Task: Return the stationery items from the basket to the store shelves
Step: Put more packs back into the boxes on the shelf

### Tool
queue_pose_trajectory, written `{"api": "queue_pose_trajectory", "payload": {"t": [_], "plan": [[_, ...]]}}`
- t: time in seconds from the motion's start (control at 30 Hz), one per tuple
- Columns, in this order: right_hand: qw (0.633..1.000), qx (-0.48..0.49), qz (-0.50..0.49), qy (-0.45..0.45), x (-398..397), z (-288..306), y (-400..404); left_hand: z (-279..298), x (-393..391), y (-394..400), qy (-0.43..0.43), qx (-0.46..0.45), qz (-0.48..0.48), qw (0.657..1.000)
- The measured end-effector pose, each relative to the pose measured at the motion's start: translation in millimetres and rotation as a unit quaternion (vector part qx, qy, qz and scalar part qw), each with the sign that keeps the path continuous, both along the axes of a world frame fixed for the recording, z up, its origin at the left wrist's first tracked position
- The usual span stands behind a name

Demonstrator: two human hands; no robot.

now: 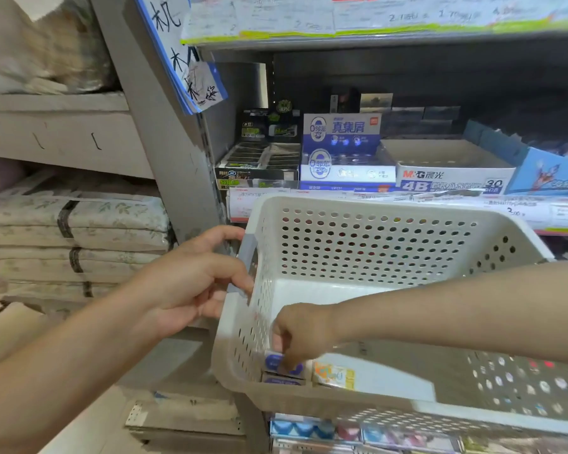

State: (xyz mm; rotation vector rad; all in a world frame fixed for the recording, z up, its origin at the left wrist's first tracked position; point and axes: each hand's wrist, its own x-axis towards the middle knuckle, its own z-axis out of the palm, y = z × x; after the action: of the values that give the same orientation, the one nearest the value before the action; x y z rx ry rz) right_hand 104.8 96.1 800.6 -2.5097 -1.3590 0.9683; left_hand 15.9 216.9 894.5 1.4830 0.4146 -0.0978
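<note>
A white perforated plastic basket (391,224) is held up in front of the store shelves. My left hand (194,283) grips its left handle. My right hand (304,332) reaches down into the near left corner and pinches a small white-and-blue eraser box (277,362). Another blue box (282,381) lies just below it, and a small orange-and-yellow packet (335,375) lies to its right. On the shelf behind stands a blue-and-white eraser display box (341,149) with the same blue printing.
A black eraser display (259,158) stands left of the blue one, an empty M&G 4B carton (453,172) to its right, then a blue carton (548,175). Price labels (538,211) line the shelf edge. Stacked floral bundles (73,231) fill the left shelving.
</note>
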Motion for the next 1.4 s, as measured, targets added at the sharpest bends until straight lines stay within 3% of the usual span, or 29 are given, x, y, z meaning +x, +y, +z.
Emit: {"api": "queue_pose_trajectory", "payload": {"t": [0.4, 0.6, 0.7, 0.87, 0.97, 1.17, 1.27, 1.33, 1.4], "plan": [[0.992, 0.058, -0.054, 0.095, 11.3, 57.1, -18.6, 11.9, -5.0, -2.6, -0.014, -0.005, 0.018, 1.0], [0.977, 0.178, -0.11, 0.051, 22.3, 135.9, -43.0, 11.5, -3.1, 3.5, -0.008, -0.005, 0.003, 1.0], [0.94, 0.286, -0.181, 0.033, 48.4, 172.9, -58.2, 10.7, -1.9, 6.3, -0.006, -0.006, -0.004, 1.0], [0.838, 0.428, -0.337, -0.012, 108.5, 184.7, -64.1, 5.8, -1.6, 11.5, -0.003, 0.003, -0.01, 1.0], [0.825, 0.413, -0.385, -0.015, 135.6, 179.0, -56.9, 5.1, -2.3, 12.5, -0.002, 0.007, -0.014, 1.0], [0.861, 0.325, -0.39, 0.03, 159.6, 172.2, -35.9, 3.1, 0.9, 16.1, 0.002, 0.018, -0.017, 1.0], [0.884, 0.257, -0.382, -0.075, 161.5, 171.0, -26.4, 1.5, 2.5, 18.2, 0.002, 0.019, -0.021, 1.0], [0.903, 0.188, -0.332, -0.197, 160.8, 169.9, -23.3, 1.4, 2.9, 18.3, 0.002, 0.015, -0.018, 1.0], [0.892, 0.149, -0.29, -0.313, 157.8, 166.5, -20.1, 2.4, 2.7, 17.3, 0.002, 0.007, -0.014, 1.0]]}}
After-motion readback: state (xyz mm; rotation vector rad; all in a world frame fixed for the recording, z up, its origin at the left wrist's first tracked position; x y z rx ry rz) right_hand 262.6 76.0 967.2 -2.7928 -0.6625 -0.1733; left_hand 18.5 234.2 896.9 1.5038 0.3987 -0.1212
